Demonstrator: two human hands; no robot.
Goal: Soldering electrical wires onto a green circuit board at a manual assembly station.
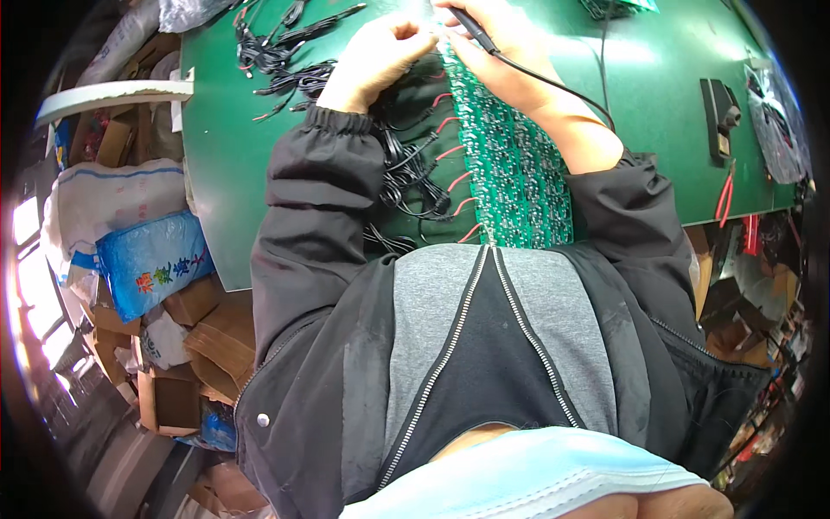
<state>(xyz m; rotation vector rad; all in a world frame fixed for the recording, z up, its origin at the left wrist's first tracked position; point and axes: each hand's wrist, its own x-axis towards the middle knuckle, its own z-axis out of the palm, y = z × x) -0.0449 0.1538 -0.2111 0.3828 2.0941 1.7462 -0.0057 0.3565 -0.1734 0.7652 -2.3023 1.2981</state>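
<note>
A long green circuit board panel, dense with small parts, lies on the green table in front of my body. Along its left edge, several red wire ends join it to black cables lying beside it. My right hand grips a soldering iron by its black handle, over the panel's far end; its cord runs back across my wrist. The iron's tip is too bright and small to make out. My left hand is closed in a pinch at the panel's far left corner, and what it holds is hidden.
More black cable bundles lie at the table's far left. To the right are a black stand, a red-handled tool and a clear plastic bag. Cardboard boxes and a blue package crowd the left side.
</note>
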